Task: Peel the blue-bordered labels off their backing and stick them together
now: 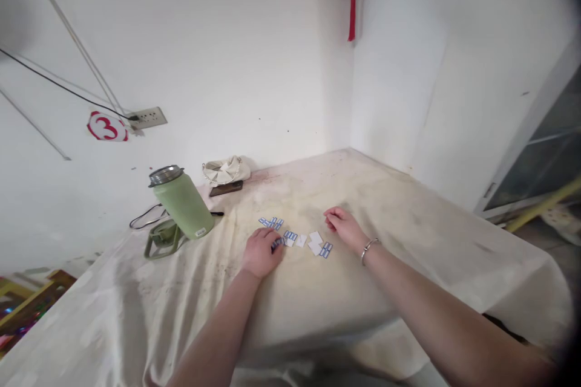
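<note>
Small cards lie on the cloth-covered table in front of me, some white [314,248] and some with blue-and-white patterns [290,235]. My left hand [262,252] rests low over the left part of them, its fingers curled round a dark blue patterned card that shows beside the thumb. Further blue patterned cards [271,222] lie just beyond its fingertips. To the right of the cards, my right hand [344,225] is held with its fingertips pressed together. Whatever may be between those fingertips is too small to make out. A bracelet [368,249] circles the right wrist.
A green bottle [184,202] stands uncapped at the left, with its green lid [162,238] beside it. Farther back are a dark phone [226,188] and a white pouch [227,169] near the wall. The pale tablecloth [385,205] has folds along the front edge.
</note>
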Demonstrator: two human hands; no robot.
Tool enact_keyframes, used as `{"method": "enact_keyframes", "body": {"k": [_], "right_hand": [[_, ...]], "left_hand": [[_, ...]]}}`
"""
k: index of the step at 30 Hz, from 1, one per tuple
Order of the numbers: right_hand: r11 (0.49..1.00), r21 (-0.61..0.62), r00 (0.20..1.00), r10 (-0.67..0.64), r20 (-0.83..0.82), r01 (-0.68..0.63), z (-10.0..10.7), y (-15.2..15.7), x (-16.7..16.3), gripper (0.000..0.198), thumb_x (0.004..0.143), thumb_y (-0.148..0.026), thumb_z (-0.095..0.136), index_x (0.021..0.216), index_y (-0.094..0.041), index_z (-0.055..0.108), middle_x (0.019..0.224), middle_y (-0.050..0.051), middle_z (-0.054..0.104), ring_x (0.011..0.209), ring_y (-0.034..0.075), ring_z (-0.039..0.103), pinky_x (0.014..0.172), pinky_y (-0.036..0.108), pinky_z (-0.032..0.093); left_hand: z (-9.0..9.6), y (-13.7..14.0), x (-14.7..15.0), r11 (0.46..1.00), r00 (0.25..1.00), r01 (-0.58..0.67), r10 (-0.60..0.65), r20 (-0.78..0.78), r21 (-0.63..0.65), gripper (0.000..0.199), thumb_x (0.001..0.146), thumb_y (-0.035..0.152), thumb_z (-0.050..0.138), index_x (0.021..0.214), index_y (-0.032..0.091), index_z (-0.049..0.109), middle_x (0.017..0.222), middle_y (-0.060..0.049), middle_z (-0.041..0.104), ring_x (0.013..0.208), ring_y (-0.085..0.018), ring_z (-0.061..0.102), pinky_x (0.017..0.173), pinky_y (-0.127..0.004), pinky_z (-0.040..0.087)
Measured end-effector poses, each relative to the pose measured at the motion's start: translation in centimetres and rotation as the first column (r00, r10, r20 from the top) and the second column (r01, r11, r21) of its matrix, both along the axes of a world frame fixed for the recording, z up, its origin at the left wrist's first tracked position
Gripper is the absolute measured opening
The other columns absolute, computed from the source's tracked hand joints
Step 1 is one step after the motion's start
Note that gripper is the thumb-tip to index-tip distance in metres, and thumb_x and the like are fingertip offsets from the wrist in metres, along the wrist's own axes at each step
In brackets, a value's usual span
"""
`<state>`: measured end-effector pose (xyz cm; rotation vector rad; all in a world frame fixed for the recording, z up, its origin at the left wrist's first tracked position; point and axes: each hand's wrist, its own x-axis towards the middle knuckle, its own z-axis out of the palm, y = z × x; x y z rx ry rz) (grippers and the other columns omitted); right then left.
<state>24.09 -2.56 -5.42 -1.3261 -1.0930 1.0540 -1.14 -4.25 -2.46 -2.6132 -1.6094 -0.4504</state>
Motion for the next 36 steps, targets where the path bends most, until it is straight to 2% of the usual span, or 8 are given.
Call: {"method": "enact_keyframes", "body": {"k": [5, 9, 13, 17, 21, 28, 33, 36], "right_hand": [[0.998, 0.027, 0.995, -0.064, 0.075, 0.062, -1.0, -2.9, 2.4, 0.025, 0.090, -0.031, 0.052, 0.108, -0.015, 0.056, 0.104, 0.006, 0.060, 0.085, 0.017, 0.060, 0.073, 0.035, 0.052], [0.996, 0.038, 0.985, -0.091, 0.146, 0.086, -1.8, -3.9, 2.7, 0.026, 0.089, -0.030, 0.052, 0.110, -0.015, 0.056, 0.106, 0.007, 0.059, 0.087, 0.017, 0.060, 0.075, 0.036, 0.052], [0.995, 0.043, 0.968, -0.098, 0.233, 0.091, -2.1, -4.6, 2.7, 0.026, 0.089, -0.030, 0.052, 0.110, -0.015, 0.055, 0.108, 0.007, 0.059, 0.089, 0.018, 0.060, 0.075, 0.037, 0.051], [0.994, 0.058, 0.941, -0.109, 0.320, 0.095, -2.0, -5.0, 2.6, 0.027, 0.089, -0.030, 0.053, 0.110, -0.015, 0.055, 0.108, 0.007, 0.059, 0.090, 0.018, 0.060, 0.076, 0.037, 0.051], [0.992, 0.075, 0.915, -0.119, 0.387, 0.097, -1.7, -4.9, 2.5, 0.025, 0.089, -0.030, 0.053, 0.109, -0.015, 0.056, 0.107, 0.007, 0.059, 0.089, 0.018, 0.060, 0.076, 0.037, 0.051], [0.989, 0.115, 0.857, -0.142, 0.495, 0.098, -1.5, -5.2, 2.1, 0.022, 0.089, -0.031, 0.052, 0.103, -0.014, 0.058, 0.100, 0.005, 0.061, 0.083, 0.016, 0.060, 0.073, 0.035, 0.051], [0.984, 0.150, 0.835, -0.164, 0.525, 0.099, -1.4, -5.1, 2.0, 0.016, 0.088, -0.029, 0.053, 0.089, -0.014, 0.060, 0.081, 0.001, 0.061, 0.072, 0.014, 0.058, 0.069, 0.032, 0.047], [0.981, 0.170, 0.836, -0.173, 0.521, 0.097, -1.5, -5.0, 2.0, 0.009, 0.085, -0.022, 0.052, 0.082, -0.017, 0.060, 0.072, 0.000, 0.061, 0.068, 0.015, 0.056, 0.066, 0.030, 0.044]], "left_hand": [[0.6, -3.3, 1.7, 0.969, 0.967, 0.243, -0.245, -0.063, -0.045, 0.059, 0.077, 0.048, 0.053, 0.131, 0.028, 0.045, 0.142, -0.004, 0.041, 0.132, -0.029, 0.029, 0.108, -0.045, 0.018], [0.2, -4.6, 4.4, 0.927, 0.923, 0.361, -0.371, -0.101, -0.104, 0.060, 0.073, 0.062, 0.049, 0.129, 0.041, 0.044, 0.143, 0.006, 0.039, 0.135, -0.025, 0.025, 0.111, -0.044, 0.010], [-0.9, -3.7, 5.2, 0.989, 0.988, 0.126, -0.132, -0.080, -0.073, 0.060, 0.086, 0.057, 0.025, 0.136, 0.027, 0.038, 0.143, -0.007, 0.040, 0.135, -0.031, 0.022, 0.105, -0.057, 0.011], [-1.9, -2.9, 3.0, 0.988, 0.988, -0.144, 0.141, -0.067, -0.054, 0.068, 0.086, 0.057, 0.022, 0.139, 0.016, 0.033, 0.146, -0.018, 0.031, 0.134, -0.039, 0.020, 0.099, -0.064, 0.013], [-2.3, -3.1, 1.2, 0.978, 0.977, -0.198, 0.192, -0.093, -0.065, 0.073, 0.084, 0.061, 0.022, 0.137, 0.014, 0.037, 0.144, -0.020, 0.034, 0.133, -0.038, 0.024, 0.101, -0.059, 0.018], [-1.8, -5.2, 1.4, 0.995, 0.993, -0.024, 0.012, -0.122, -0.100, 0.071, 0.083, 0.065, 0.021, 0.139, 0.023, 0.034, 0.148, -0.010, 0.029, 0.136, -0.031, 0.020, 0.105, -0.051, 0.018], [-1.0, -6.7, 2.6, 0.983, 0.981, 0.126, -0.143, -0.132, -0.130, 0.074, 0.080, 0.069, 0.024, 0.142, 0.028, 0.027, 0.151, -0.005, 0.020, 0.138, -0.028, 0.015, 0.108, -0.048, 0.015], [-0.7, -6.5, 4.1, 0.967, 0.963, 0.203, -0.225, -0.145, -0.154, 0.073, 0.080, 0.070, 0.023, 0.142, 0.030, 0.026, 0.151, -0.002, 0.022, 0.138, -0.025, 0.015, 0.110, -0.045, 0.014]]}}
